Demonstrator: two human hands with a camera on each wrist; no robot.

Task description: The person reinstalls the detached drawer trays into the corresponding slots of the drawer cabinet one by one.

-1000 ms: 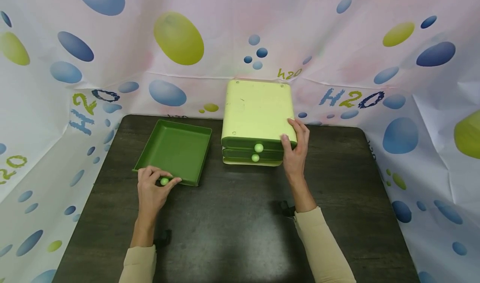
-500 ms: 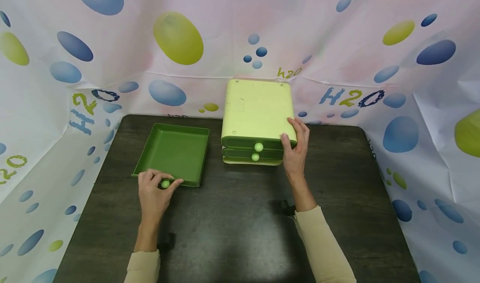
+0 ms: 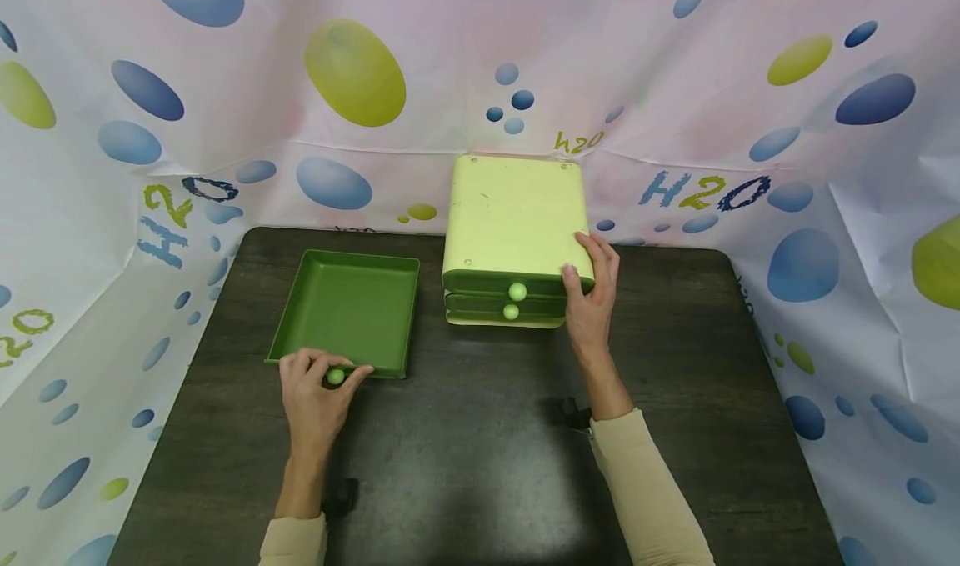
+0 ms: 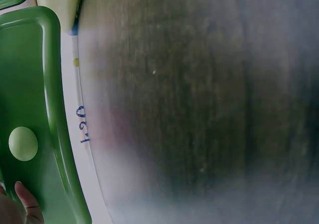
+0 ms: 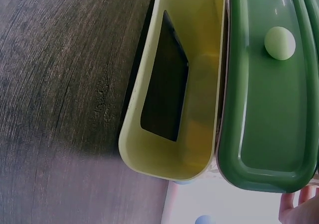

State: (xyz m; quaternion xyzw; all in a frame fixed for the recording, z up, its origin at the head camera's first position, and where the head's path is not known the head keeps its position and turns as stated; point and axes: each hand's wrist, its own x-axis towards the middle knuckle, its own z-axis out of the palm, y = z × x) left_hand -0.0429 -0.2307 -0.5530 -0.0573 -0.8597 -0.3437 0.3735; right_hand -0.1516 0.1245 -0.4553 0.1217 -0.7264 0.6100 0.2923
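A shallow green drawer (image 3: 356, 312) with a round light-green knob (image 3: 335, 376) lies on the dark table at left. My left hand (image 3: 311, 403) grips its front edge, fingers and thumb spread either side of the knob. To its right stands a pale-yellow drawer unit (image 3: 517, 216), with two green drawer fronts (image 5: 274, 99) showing. Below them the lowest compartment (image 5: 199, 94) has no drawer in it. My right hand (image 3: 592, 308) holds the unit's front right corner, thumb at the front edge and fingers on the right side.
A dark wood-look table (image 3: 450, 449) carries everything. Behind and on both sides hangs a white sheet (image 3: 247, 74) printed with blue and green ovals. A dark strap-like object (image 3: 576, 413) shows at the right wrist, another (image 3: 341, 497) at the left.
The loose drawer has slid a little toward me and turned straighter, with my left hand moving down and slightly right. My right hand and the unit have stayed in place.
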